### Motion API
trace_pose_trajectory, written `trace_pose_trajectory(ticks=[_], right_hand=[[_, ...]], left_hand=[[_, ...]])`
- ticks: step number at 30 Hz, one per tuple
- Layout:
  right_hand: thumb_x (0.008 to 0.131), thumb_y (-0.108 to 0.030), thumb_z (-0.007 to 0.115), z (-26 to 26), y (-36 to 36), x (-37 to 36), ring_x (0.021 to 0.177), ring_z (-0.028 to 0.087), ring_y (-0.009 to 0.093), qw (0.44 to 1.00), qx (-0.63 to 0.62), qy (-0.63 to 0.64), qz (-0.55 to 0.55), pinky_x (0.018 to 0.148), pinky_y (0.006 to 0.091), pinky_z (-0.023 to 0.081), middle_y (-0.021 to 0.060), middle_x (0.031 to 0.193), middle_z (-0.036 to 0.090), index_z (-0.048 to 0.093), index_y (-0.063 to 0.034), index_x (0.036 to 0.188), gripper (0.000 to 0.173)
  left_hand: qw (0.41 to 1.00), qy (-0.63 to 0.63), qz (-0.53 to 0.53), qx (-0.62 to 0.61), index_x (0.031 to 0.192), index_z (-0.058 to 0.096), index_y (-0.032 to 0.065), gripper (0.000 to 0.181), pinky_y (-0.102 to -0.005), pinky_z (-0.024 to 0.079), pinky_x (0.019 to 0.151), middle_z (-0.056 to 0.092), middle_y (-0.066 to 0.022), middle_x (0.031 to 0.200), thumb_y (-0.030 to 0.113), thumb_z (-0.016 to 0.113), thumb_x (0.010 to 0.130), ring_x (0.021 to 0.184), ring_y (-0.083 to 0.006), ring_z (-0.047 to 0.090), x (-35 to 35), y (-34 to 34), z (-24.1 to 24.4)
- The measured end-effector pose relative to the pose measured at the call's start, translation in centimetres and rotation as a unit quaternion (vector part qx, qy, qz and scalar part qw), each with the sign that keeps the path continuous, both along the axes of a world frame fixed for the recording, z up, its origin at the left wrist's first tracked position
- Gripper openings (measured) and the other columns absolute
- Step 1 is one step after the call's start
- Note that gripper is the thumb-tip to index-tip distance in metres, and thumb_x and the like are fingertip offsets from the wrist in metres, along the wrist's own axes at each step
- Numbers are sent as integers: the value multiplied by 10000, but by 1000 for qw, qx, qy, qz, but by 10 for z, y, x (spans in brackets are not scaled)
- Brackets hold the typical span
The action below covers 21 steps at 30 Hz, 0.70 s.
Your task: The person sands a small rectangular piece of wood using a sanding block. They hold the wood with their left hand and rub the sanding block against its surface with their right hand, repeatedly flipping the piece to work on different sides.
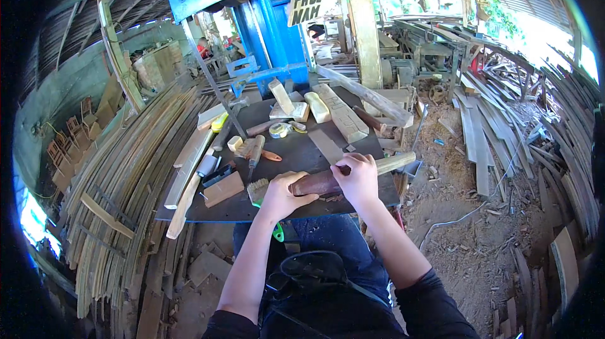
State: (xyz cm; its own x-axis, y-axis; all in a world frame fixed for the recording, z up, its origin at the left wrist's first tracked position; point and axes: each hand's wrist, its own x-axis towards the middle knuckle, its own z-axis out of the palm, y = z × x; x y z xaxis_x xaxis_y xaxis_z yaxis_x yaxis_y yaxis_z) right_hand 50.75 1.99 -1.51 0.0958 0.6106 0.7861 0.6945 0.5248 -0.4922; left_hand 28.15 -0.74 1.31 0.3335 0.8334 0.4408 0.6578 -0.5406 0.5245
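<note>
Both hands are on a thick, rounded dark wooden piece with a lighter handle-like end pointing right, over the front of a dark tabletop. My left hand grips its left end, thumb along the near side. My right hand is around its middle, fingers curled on top. A flat wooden strip lies just beyond my right hand. Left of my left hand is a brush with pale bristles and a green handle. A wooden block lies farther left.
A blue machine stands behind the tabletop. On it lie a tape measure, a marked wooden block and a wooden post. Stacked boards are at left; planks and wood scraps cover the ground at right.
</note>
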Motion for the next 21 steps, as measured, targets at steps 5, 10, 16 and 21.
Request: trace_pose_trajectory(ticks=[5, 10, 16, 21], right_hand=[[783, -171, 849, 0, 1, -1, 904, 685, 330, 1000, -10, -17, -2, 888, 440, 518, 92, 1011, 785, 763, -85, 820, 128], [757, -142, 844, 0, -41, 16, 898, 706, 337, 999, 17, -34, 14, 935, 427, 547, 98, 1043, 801, 808, -87, 939, 194], [779, -179, 853, 8, -41, 14, 902, 716, 345, 999, 0, -41, 19, 902, 421, 555, 132, 1109, 805, 831, -91, 973, 214], [799, -196, 841, 11, -26, 13, 947, 721, 343, 997, -27, -35, 58, 898, 413, 540, 131, 1106, 805, 828, -99, 915, 152]], left_hand=[[999, -39, 6, 9, 1189, 762, 9, 546, -382, 573, 851, 742, -136, 990, 261, 951, 743, 910, -274, 731, 1, 3, -7], [999, -38, 9, 4, 1153, 774, 27, 526, -398, 579, 809, 719, -148, 924, 287, 952, 732, 856, -298, 734, 5, 1, -3], [999, -33, 8, 2, 1142, 774, 19, 525, -398, 578, 798, 719, -152, 920, 294, 949, 730, 845, -305, 731, 4, 2, -3], [999, -47, 9, 15, 1139, 771, 16, 526, -403, 573, 796, 725, -155, 929, 294, 946, 728, 862, -308, 731, 0, 4, -6]])
